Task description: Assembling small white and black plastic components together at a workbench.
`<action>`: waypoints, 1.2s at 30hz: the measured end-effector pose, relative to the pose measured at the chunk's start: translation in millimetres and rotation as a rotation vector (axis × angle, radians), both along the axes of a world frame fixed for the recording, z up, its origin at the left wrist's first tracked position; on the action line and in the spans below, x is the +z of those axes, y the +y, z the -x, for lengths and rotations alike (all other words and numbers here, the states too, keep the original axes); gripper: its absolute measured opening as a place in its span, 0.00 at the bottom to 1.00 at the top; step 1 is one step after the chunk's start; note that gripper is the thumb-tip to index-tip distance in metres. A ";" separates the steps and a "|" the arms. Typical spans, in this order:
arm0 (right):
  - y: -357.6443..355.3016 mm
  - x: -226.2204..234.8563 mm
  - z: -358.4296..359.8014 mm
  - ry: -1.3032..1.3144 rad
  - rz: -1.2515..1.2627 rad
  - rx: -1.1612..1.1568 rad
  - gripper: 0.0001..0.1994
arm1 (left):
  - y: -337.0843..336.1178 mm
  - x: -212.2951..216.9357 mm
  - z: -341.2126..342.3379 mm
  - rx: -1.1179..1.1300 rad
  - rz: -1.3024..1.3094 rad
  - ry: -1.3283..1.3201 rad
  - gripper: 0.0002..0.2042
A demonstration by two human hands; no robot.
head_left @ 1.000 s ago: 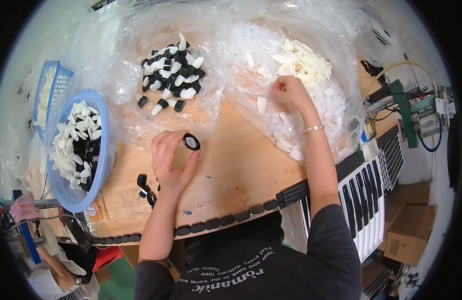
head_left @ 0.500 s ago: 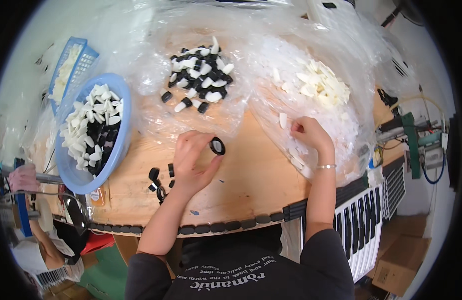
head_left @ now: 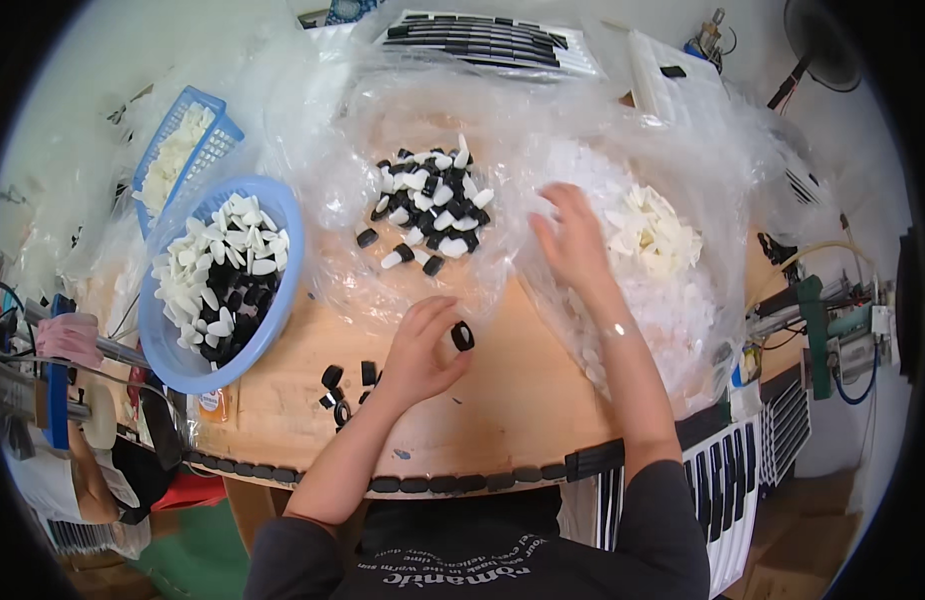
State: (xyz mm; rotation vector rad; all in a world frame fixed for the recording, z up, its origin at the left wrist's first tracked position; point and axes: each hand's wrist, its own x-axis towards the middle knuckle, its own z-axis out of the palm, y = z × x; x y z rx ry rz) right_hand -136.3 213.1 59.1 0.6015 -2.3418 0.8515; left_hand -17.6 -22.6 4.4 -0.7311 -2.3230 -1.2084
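Your left hand (head_left: 418,345) pinches a small black ring (head_left: 463,336) at frame centre above the wooden table (head_left: 503,400). Your right hand (head_left: 573,240), fingers spread and grasping nothing, reaches toward white pieces (head_left: 648,230) on clear plastic, upper right.

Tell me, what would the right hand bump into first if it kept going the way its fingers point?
Probably the clear plastic sheet under the right hand; the white pieces sit to one side.
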 end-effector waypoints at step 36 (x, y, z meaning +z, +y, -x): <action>-94.6 -16.3 98.7 0.194 -0.824 0.443 0.29 | -11.9 -22.3 -6.1 -0.022 0.326 -0.403 0.19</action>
